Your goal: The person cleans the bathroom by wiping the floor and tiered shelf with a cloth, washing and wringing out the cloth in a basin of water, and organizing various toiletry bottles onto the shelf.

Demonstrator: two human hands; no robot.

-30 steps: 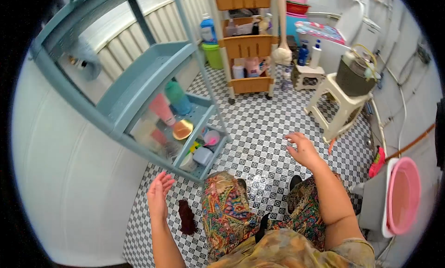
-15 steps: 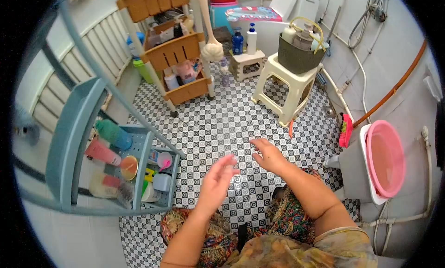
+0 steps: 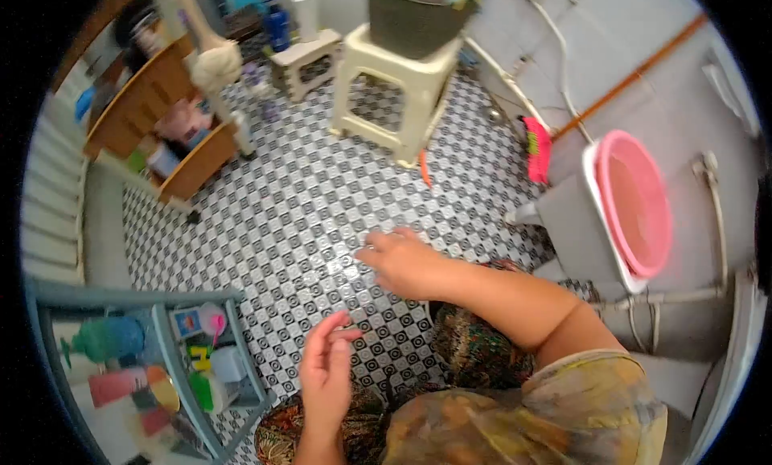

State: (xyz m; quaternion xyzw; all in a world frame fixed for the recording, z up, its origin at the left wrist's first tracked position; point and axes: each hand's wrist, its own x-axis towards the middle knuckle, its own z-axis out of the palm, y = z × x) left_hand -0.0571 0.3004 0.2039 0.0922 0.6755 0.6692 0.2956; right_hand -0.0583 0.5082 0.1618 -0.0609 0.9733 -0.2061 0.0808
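The left hand was open, its fingers loosely bent and a little apart, thumb side turned inward, with bare skin visible and nothing in its grip. The right hand showed its back, the fingers spread slightly and curving down to the left; its palm was hidden, so whether it held anything could not be told.

The right arm entered from the lower right, bent at the elbow, its forearm slanting across the view above the patterned trousers. The left forearm rose from the bottom edge, beside the other trouser leg. In the view, the right hand was higher and farther forward, well apart from the left.

Below both hands lay the tiled floor, a glossy grid of small grey, black and white squares with round motifs. The loose shirt had blurry yellow, brown and grey patches.

At lower left, a blue-grey plastic rack held bottles and tubes. Ahead stood a square cream plastic stool bearing a dark bucket. To the right, a round pink basin was tilted on a grey bin, near a bright pink brush.
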